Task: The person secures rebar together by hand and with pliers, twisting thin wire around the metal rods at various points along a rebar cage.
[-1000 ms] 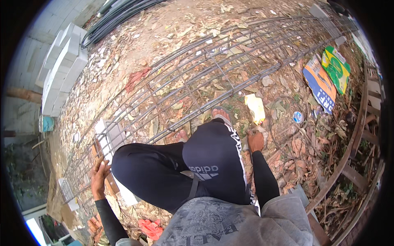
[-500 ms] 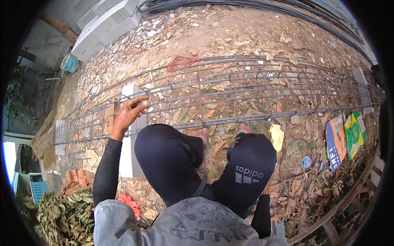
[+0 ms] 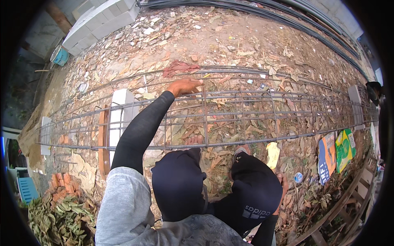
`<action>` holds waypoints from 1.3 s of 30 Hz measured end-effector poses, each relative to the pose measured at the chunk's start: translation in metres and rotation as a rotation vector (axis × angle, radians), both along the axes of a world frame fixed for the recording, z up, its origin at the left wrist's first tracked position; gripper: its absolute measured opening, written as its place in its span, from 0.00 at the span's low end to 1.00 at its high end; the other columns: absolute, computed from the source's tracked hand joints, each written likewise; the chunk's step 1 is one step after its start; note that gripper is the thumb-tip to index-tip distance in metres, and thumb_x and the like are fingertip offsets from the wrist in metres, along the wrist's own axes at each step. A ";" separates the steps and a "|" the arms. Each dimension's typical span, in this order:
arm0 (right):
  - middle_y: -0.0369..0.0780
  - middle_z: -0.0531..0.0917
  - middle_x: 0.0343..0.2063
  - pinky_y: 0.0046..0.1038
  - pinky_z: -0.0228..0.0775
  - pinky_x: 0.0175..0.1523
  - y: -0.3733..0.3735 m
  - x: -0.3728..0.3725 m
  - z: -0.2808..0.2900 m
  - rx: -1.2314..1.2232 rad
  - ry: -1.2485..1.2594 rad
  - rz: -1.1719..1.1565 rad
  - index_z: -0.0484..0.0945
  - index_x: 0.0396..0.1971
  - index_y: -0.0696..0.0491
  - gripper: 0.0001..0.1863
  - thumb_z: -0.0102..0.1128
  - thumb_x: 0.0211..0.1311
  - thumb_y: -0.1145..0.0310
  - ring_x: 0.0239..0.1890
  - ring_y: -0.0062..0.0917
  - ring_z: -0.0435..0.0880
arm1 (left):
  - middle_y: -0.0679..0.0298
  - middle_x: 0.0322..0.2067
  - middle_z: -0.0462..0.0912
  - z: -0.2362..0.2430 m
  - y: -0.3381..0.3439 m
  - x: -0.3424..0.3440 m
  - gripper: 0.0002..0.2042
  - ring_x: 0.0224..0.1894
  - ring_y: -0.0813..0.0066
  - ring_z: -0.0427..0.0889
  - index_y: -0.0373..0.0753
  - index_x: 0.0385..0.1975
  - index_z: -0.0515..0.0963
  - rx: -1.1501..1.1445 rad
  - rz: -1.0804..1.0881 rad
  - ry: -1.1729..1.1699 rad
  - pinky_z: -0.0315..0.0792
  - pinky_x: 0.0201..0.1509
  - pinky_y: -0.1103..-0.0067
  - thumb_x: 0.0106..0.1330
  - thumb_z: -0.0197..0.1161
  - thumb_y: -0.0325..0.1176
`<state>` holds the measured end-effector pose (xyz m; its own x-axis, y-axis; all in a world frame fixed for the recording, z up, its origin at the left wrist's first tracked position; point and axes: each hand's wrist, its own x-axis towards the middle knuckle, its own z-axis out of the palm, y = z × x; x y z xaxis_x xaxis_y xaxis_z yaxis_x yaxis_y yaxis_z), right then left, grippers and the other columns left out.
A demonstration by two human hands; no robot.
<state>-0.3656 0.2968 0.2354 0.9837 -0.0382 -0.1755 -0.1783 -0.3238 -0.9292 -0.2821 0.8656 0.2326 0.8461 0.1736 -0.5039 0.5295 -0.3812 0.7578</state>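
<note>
A long cage of steel reinforcing bars [image 3: 256,141] with square wire stirrups lies across in front of my knees. My left hand [image 3: 184,86] reaches over it to the far side, fingers drawn together beside the top of a stirrup [image 3: 204,106]. What they pinch, if anything, is too small to make out. My right hand [image 3: 282,189] rests along the outer side of my right knee, its fingers mostly hidden. Pale blocks hold the cage off the ground: one block [image 3: 122,98] left of centre, another block [image 3: 356,98] at the right end.
Just beyond the cage, a dark red cloth [image 3: 179,69] lies over loose bars. Long bars [image 3: 262,11] run along the far edge. Stacked pale blocks [image 3: 100,25] and a blue bucket [image 3: 60,56] stand far left. Flattened sacks [image 3: 344,149] and a wooden frame [image 3: 340,213] are at right.
My left hand has moved right and farther out, from above the pale block to the cage's far side. My right hand now shows beside the knee. The view has shifted slightly.
</note>
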 end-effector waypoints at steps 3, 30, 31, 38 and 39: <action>0.29 0.60 0.18 0.27 0.48 0.29 -0.001 -0.001 -0.008 -0.066 0.092 -0.043 0.75 0.31 0.56 0.15 0.52 0.76 0.60 0.21 0.15 0.53 | 0.56 0.49 0.85 -0.003 -0.004 0.007 0.31 0.46 0.70 0.85 0.41 0.61 0.76 -0.311 -0.008 0.182 0.80 0.40 0.75 0.71 0.54 0.60; 0.47 0.85 0.27 0.39 0.71 0.35 0.329 0.228 0.107 -0.529 -0.518 1.113 0.84 0.42 0.54 0.09 0.58 0.66 0.71 0.26 0.42 0.82 | 0.60 0.40 0.82 -0.010 0.022 0.029 0.22 0.24 0.84 0.71 0.31 0.56 0.77 -0.740 -0.037 0.296 0.63 0.19 0.86 0.73 0.60 0.44; 0.47 0.86 0.27 0.42 0.72 0.37 0.342 0.234 0.103 -0.557 -0.545 1.189 0.84 0.41 0.54 0.09 0.58 0.66 0.70 0.28 0.45 0.83 | 0.60 0.42 0.81 -0.010 0.024 0.028 0.22 0.24 0.84 0.70 0.31 0.56 0.76 -0.727 -0.044 0.299 0.64 0.19 0.86 0.74 0.60 0.43; 0.48 0.85 0.26 0.43 0.74 0.40 0.410 0.259 0.049 -0.776 -0.657 1.384 0.84 0.32 0.54 0.09 0.59 0.65 0.65 0.34 0.43 0.85 | 0.64 0.43 0.81 -0.013 0.027 0.023 0.18 0.26 0.86 0.76 0.35 0.50 0.79 -0.745 -0.014 0.300 0.71 0.24 0.87 0.70 0.65 0.42; 0.47 0.86 0.29 0.41 0.75 0.41 0.418 0.258 0.047 -0.887 -0.537 1.474 0.85 0.35 0.55 0.09 0.61 0.64 0.65 0.35 0.42 0.86 | 0.62 0.46 0.80 -0.012 0.025 0.025 0.17 0.25 0.85 0.74 0.33 0.50 0.79 -0.723 0.022 0.300 0.70 0.23 0.85 0.69 0.66 0.40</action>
<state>-0.1078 0.7152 0.2819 0.2284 0.9337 -0.2756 0.9167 -0.3016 -0.2622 -0.2572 0.8906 0.2204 0.6564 -0.2696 -0.7046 0.7524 0.1656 0.6375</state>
